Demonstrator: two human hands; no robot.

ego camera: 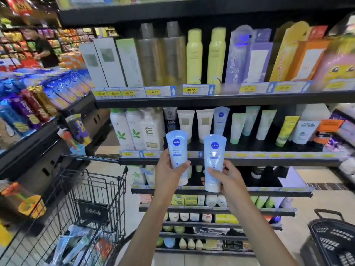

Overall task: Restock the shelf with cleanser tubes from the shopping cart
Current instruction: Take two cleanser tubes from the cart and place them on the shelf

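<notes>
Before the black metal shelf [269, 161] with yellow price tags, above the wire shopping cart [92, 204], each hand gripped one upright pale-blue NIVEA cleanser tube: left hand [169, 175] fingers curled around the left tube [177, 150], right hand [228, 179] around the right tube [214, 158].

Two pale-blue cleanser tubes [177, 150] [213, 160] stand cap-down, side by side, before the shelf [269, 161].

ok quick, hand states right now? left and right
Left hand: grips a blue Nivea tube, held up before the shelf.
Right hand: grips a second Nivea tube, cap down.
</notes>
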